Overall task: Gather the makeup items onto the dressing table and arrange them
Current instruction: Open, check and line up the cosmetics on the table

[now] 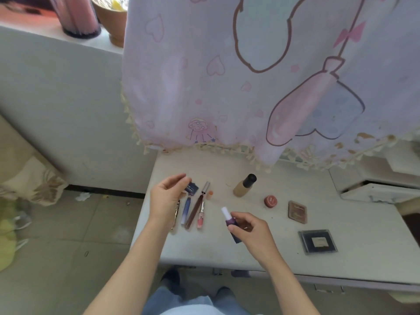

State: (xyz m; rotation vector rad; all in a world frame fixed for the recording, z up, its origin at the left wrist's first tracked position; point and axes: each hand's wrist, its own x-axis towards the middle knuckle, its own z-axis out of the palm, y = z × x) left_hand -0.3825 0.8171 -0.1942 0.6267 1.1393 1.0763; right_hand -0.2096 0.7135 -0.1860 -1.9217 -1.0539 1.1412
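My left hand (167,196) pinches a small dark blue square item (192,188) above a row of slim tubes lying on the white dressing table (261,246): a blue-white tube (186,211), a brown pencil (193,212), a pink lip gloss (201,215). A silver tube with an orange tip (207,189) lies just behind the row. My right hand (252,233) holds a purple bottle with a white cap (229,220) above the table. Further right stand or lie a beige foundation bottle (244,185), a red round pot (271,201), a brown compact (297,212) and a black palette (317,241).
A pink cartoon-print curtain (261,71) hangs over the table's back edge. A white wall ledge (56,92) at the left carries a pot and a pink container. Tiled floor lies to the left of the table. A white drawer unit (381,189) sits at the right.
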